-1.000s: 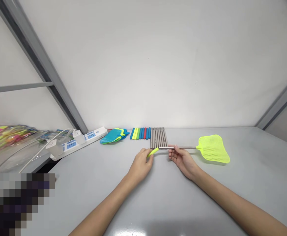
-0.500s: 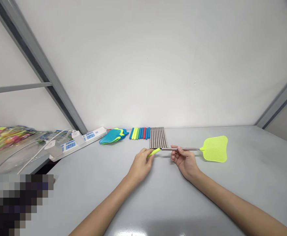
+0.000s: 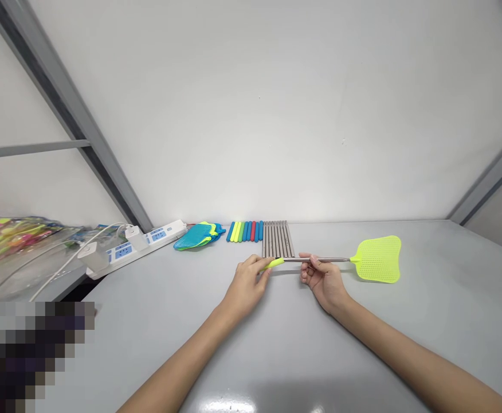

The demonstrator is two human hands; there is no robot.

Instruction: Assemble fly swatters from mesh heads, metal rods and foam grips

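Note:
My left hand is closed around a short yellow-green handle grip, whose right end meets the end of a metal rod. That rod is pinched by the fingers and thumb of my right hand. At its right end sits a yellow-green fly swatter head, a perforated flat paddle. The whole swatter is held level, just above the table. Behind my hands lies a row of metal rods, with a row of blue, yellow, green and red grips to their left.
A stack of blue and yellow-green swatter heads lies left of the grips. Farther left is a white power strip with plugged-in adapters and cables. Plastic bags of colourful items are at the far left. A white wall backs the grey table.
The left hand has brought the grip slightly right and lined it up with the rod, so the two now touch. The right hand has barely moved.

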